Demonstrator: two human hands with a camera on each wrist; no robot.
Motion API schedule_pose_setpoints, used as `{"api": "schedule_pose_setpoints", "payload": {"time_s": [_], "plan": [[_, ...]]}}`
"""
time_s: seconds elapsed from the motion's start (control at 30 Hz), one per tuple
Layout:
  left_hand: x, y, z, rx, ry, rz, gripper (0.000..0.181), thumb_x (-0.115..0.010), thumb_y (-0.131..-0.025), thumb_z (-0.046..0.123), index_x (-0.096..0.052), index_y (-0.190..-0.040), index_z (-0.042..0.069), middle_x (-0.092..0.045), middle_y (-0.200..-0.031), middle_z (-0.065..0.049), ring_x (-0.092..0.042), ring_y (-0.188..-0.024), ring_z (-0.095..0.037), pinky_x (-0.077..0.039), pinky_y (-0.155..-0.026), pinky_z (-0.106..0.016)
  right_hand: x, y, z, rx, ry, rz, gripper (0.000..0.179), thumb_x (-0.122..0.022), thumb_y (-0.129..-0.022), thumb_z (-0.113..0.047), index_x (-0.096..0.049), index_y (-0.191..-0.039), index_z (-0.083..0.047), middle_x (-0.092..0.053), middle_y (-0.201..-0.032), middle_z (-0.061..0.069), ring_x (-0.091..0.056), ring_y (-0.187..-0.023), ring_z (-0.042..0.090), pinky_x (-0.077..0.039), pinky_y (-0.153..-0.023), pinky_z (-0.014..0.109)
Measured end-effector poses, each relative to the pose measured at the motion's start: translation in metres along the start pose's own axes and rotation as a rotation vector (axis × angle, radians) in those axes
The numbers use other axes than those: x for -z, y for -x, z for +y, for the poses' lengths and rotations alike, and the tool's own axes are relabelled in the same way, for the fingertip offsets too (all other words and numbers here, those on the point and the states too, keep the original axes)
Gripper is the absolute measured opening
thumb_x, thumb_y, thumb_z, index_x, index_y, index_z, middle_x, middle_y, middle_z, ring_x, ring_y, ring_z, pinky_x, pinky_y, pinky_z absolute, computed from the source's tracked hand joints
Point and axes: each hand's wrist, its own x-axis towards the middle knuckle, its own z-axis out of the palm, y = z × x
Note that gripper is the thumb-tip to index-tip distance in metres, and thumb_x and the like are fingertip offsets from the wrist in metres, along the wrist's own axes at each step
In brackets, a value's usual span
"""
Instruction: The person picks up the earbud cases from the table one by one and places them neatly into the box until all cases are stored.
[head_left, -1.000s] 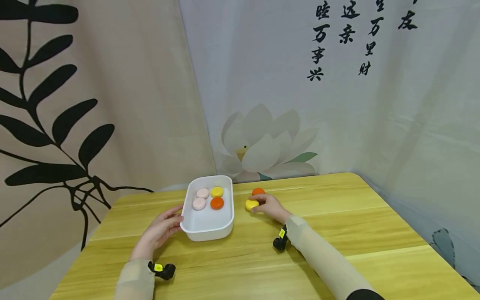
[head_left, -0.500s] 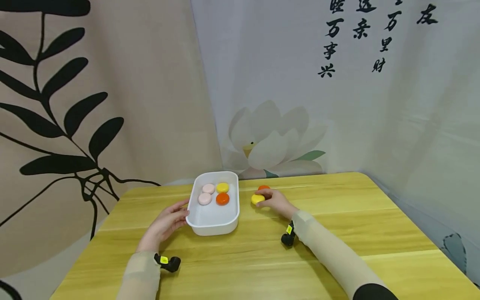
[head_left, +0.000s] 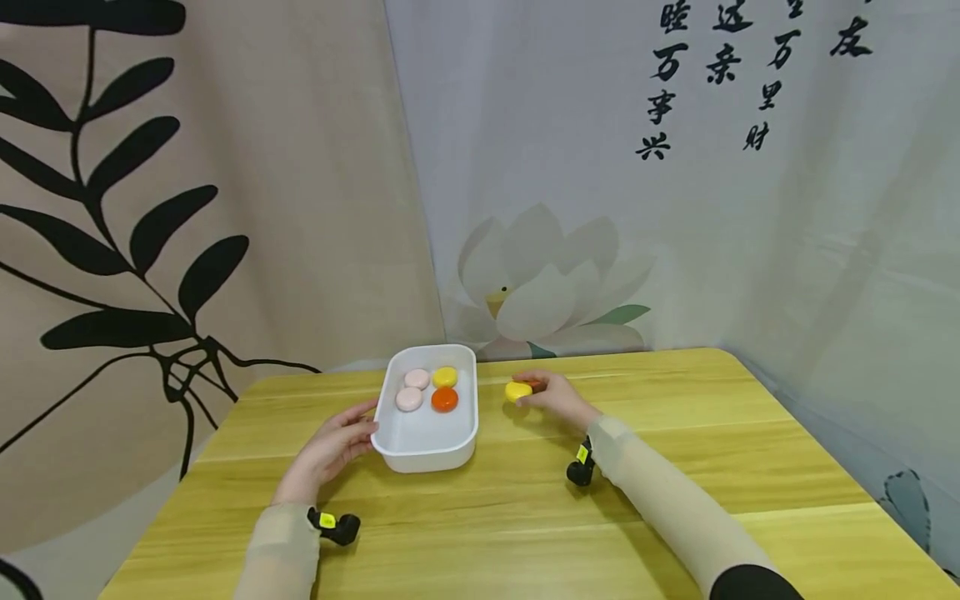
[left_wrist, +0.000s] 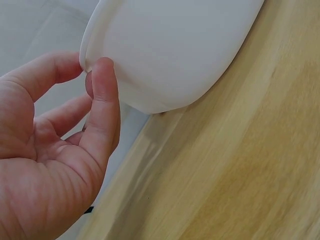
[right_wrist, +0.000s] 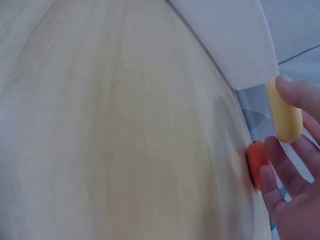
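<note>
A white plastic box (head_left: pixel 424 448) stands on the table toward the back. Inside it lie two pale pink discs (head_left: pixel 409 400), a yellow disc (head_left: pixel 445 377) and an orange disc (head_left: pixel 445 400). My left hand (head_left: pixel 337 446) holds the box's left side, thumb and forefinger at the rim in the left wrist view. To the right of the box, my right hand (head_left: pixel 558 398) pinches a second yellow disc (right_wrist: pixel 284 112) on edge between thumb and fingers. Another orange disc (right_wrist: pixel 256 164) sits on the table by the lower fingers, mostly hidden behind the hand in the head view.
The wooden table (head_left: pixel 465 533) has rounded back corners. Close behind its back edge hangs a cloth backdrop (head_left: pixel 555 167) printed with leaves, a lotus and characters. Each wrist carries a small black camera (head_left: pixel 341 528).
My right hand lifts the yellow disc slightly off the table and tilts it, moving a little toward the back. The head view shifts somewhat. My left hand stays on the box.
</note>
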Motion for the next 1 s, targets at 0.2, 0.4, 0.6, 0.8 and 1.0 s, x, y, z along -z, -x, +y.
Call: {"api": "schedule_pose_setpoints", "payload": {"time_s": [0.2,0.4,0.6,0.8,1.0], "plan": [[0.000,0.000,0.000,-0.002,-0.010,0.005,0.063,-0.058,-0.097,0.008,-0.027,-0.150,-0.002,-0.055,-0.113,-0.018,-0.061,-0.088,-0.019,-0.054,-0.079,-0.028,0.005,-0.002,-0.005,0.008,0.027,-0.011,0.050,-0.075,-0.084,-0.010,-0.059,-0.131,-0.001,-0.062,-0.124,0.012,-0.060,-0.099,0.020,-0.051,-0.084,0.031],[0.000,-0.001,-0.002,0.002,-0.006,-0.002,0.063,-0.057,-0.097,0.008,-0.027,-0.150,-0.003,-0.055,-0.113,-0.019,-0.061,-0.087,-0.019,-0.054,-0.079,-0.028,0.008,0.001,-0.008,-0.012,0.035,-0.007,0.049,-0.076,-0.084,-0.011,-0.061,-0.129,-0.002,-0.061,-0.124,0.013,-0.060,-0.097,0.019,-0.051,-0.084,0.031],[0.000,-0.002,-0.001,0.000,-0.006,-0.004,0.061,-0.055,-0.098,0.006,-0.026,-0.151,-0.003,-0.056,-0.112,-0.018,-0.061,-0.088,-0.019,-0.054,-0.079,-0.027,0.012,-0.001,-0.010,-0.014,0.024,-0.033,0.050,-0.074,-0.085,-0.012,-0.059,-0.131,-0.001,-0.062,-0.123,0.014,-0.060,-0.097,0.019,-0.051,-0.085,0.033],[-0.002,-0.004,-0.001,-0.004,-0.004,-0.006,0.062,-0.057,-0.096,0.006,-0.027,-0.150,-0.003,-0.055,-0.113,-0.021,-0.061,-0.088,-0.020,-0.054,-0.080,-0.029,0.016,-0.003,-0.011,-0.022,0.017,-0.019,0.050,-0.075,-0.084,-0.014,-0.060,-0.131,-0.003,-0.064,-0.117,0.011,-0.061,-0.095,0.020,-0.052,-0.079,0.029],[0.001,-0.001,-0.002,-0.009,-0.002,-0.007,0.063,-0.056,-0.096,0.006,-0.025,-0.150,-0.004,-0.057,-0.110,-0.018,-0.062,-0.087,-0.018,-0.054,-0.078,-0.027,0.017,-0.009,-0.016,-0.003,0.022,-0.015,0.051,-0.077,-0.083,-0.013,-0.061,-0.130,-0.002,-0.062,-0.123,0.012,-0.062,-0.093,0.019,-0.054,-0.078,0.029]]}}
